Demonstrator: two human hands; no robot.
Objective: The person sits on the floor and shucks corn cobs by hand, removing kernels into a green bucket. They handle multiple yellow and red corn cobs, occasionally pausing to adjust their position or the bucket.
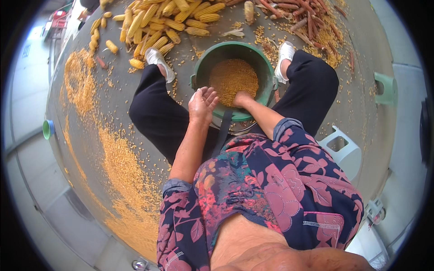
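Observation:
A green plastic bucket (200,64) stands on the floor between my feet, with loose corn kernels (234,79) in its bottom. My right hand (242,99) reaches down inside it; the fingers are sunk in the kernels and hidden. Over the bucket's near left rim, my left hand (203,101) is raised with the palm partly turned up. Its fingers are slightly apart and nothing lies in them. Whitish dust shows on that hand. A dark strap (223,130) hangs down by the near rim.
Yellow corn cobs (159,25) are heaped beyond my left foot; reddish stripped cobs (312,20) lie at far right. Kernels (125,176) spread over the floor at left. A pale plastic stool (349,152) stands right, a green stool (390,89) farther out, a small green-blue container (48,129) at left.

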